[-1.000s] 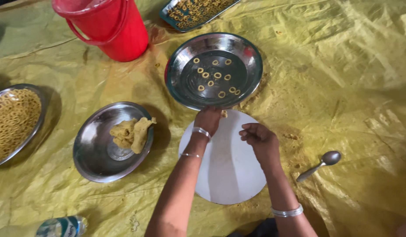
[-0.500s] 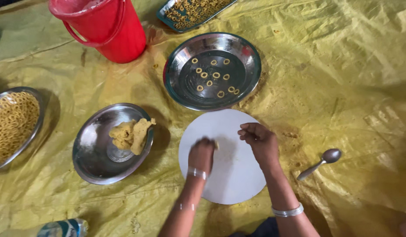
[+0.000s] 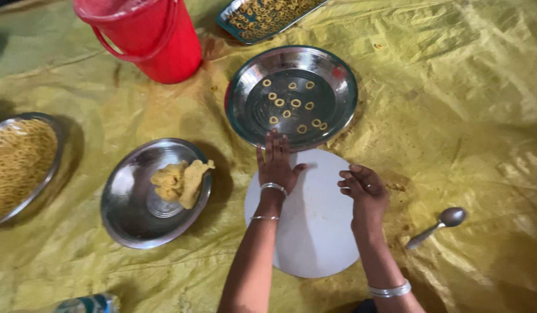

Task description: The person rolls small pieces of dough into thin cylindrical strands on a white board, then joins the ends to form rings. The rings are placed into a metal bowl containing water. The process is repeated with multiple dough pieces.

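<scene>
Left hand [image 3: 275, 165] lies flat, open, on the white round board [image 3: 315, 232]; right hand [image 3: 364, 191] curled, contents unclear. We judge: light, even rolling pressure gives uniform rings.

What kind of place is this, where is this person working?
Probably a floor-level snack-making spot in a home or small kitchen. A yellow sheet covers the ground, steel plates hold dough and small dough rings, and the left hand presses flat on a white board.
</scene>
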